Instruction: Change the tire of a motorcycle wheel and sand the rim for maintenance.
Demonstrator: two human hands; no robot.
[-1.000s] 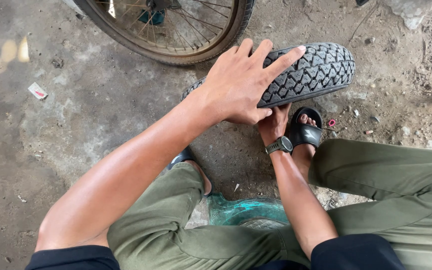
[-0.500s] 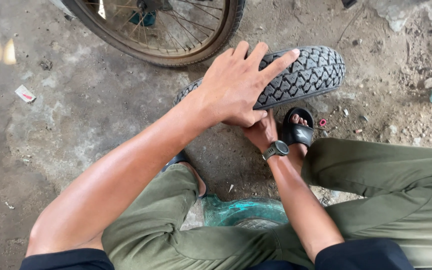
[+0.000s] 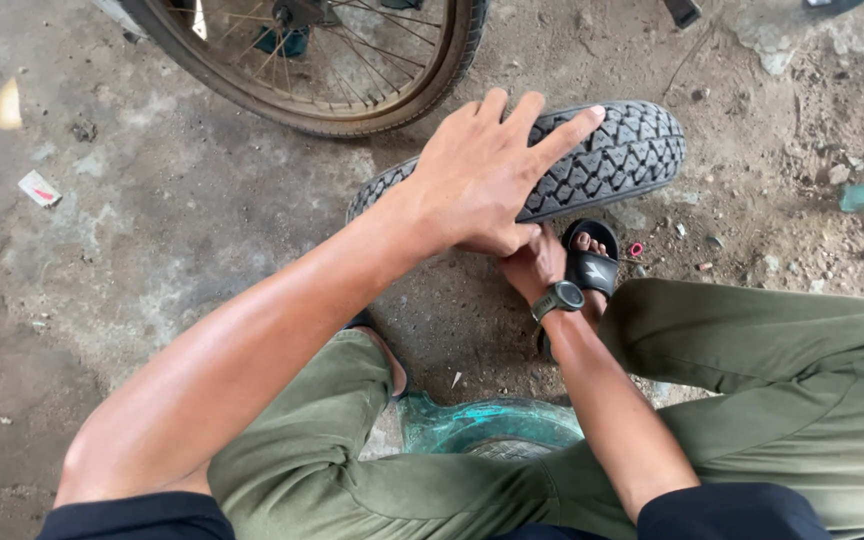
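A black knobby tyre (image 3: 620, 158) stands on edge on the concrete floor in front of me. My left hand (image 3: 492, 170) lies flat on its tread, fingers spread, pressing from above. My right hand (image 3: 532, 265), with a dark wristwatch, reaches under the left hand to the tyre's near side; its fingers are mostly hidden, so its hold is unclear. My foot in a black sandal (image 3: 590, 265) rests just beside that hand. I sit low, knees in green trousers on both sides.
A spoked bicycle wheel (image 3: 352, 70) stands at the top, just beyond the tyre. A teal plastic stool or basin (image 3: 482, 425) shows between my legs. A small red bit (image 3: 636, 249), scraps of paper (image 3: 39, 187) and rubble lie on the dusty floor.
The tyre and both hands sit slightly lower-left in view as my head shifted. The left hand stays spread on the tread; the right hand stays under it.
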